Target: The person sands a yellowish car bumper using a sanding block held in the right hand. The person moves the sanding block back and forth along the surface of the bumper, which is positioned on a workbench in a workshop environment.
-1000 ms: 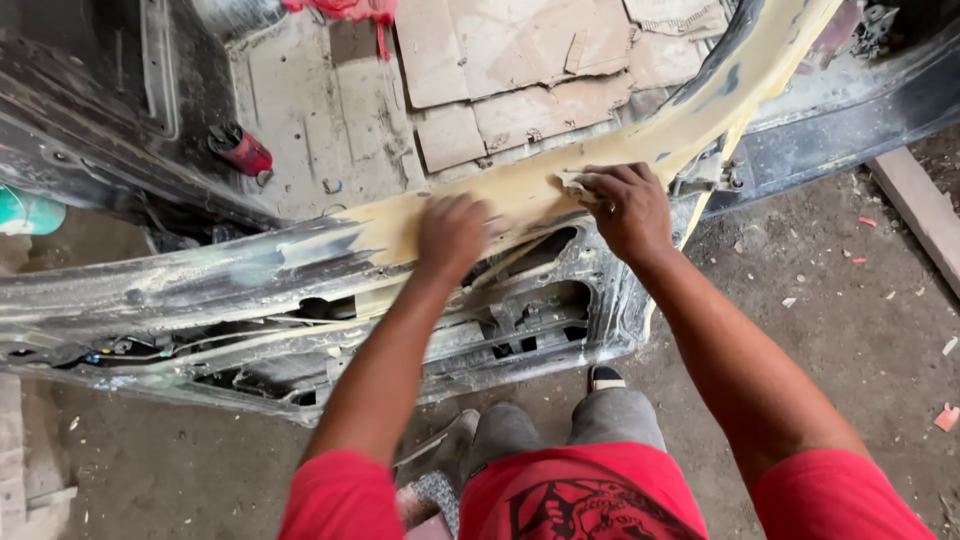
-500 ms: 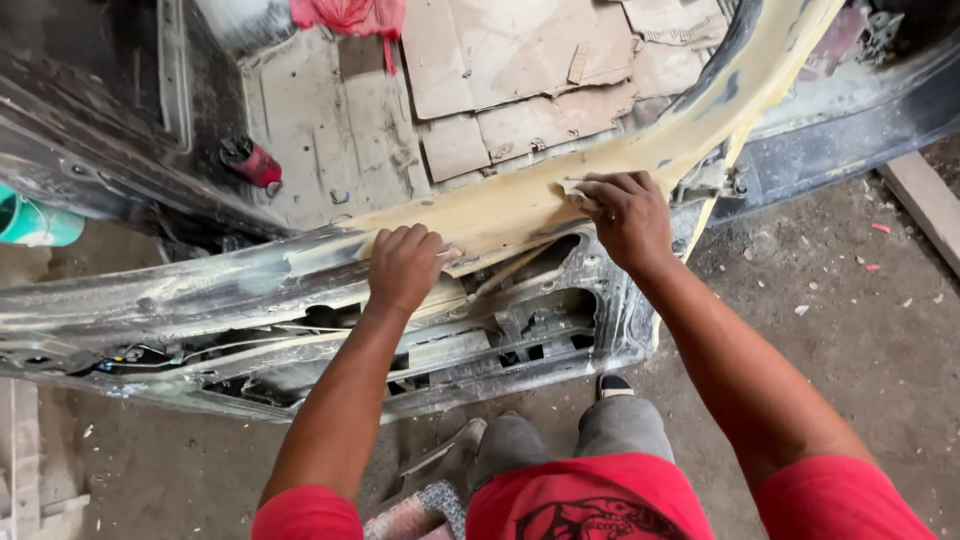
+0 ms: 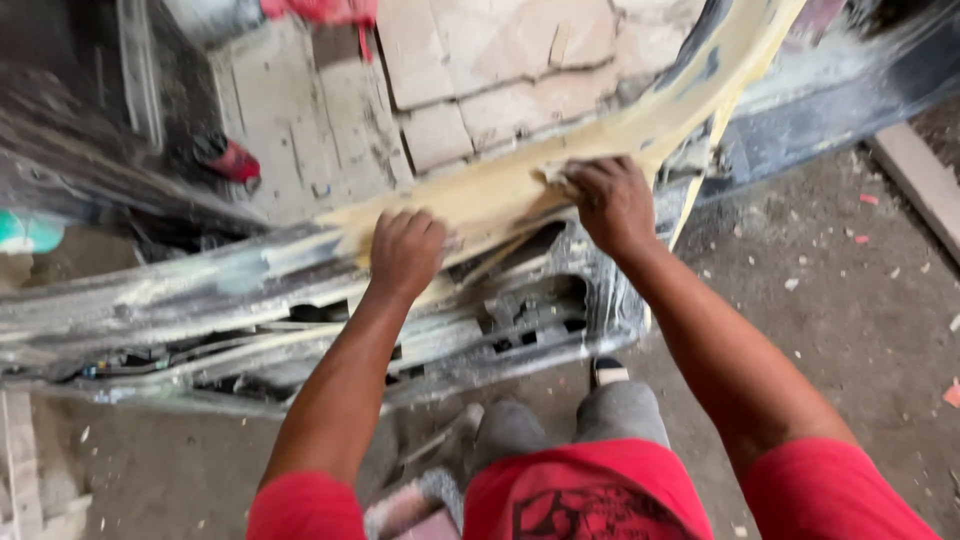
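Observation:
A dusty car door (image 3: 150, 300) lies in front of me, and yellowish filler (image 3: 490, 200) coats its curved window frame. My left hand (image 3: 405, 250) presses on the filler at the middle of the frame with its fingers curled under; anything beneath it is hidden. Further right on the same frame, my right hand (image 3: 612, 200) pinches a small tan piece of sandpaper (image 3: 553, 176) against the filler. The door's inner cut-outs and mechanism (image 3: 520, 310) show just below both hands.
Flattened cardboard (image 3: 500, 70) lies on the floor beyond the door. A red can (image 3: 232, 160) and a teal object (image 3: 25, 232) sit at the left. A wooden plank (image 3: 920, 180) lies at the right on the gritty floor. My knees (image 3: 600, 410) are beneath the door.
My left hand has slid left and slightly down along the filler-coated frame. My right hand has stayed at about the same spot on the frame.

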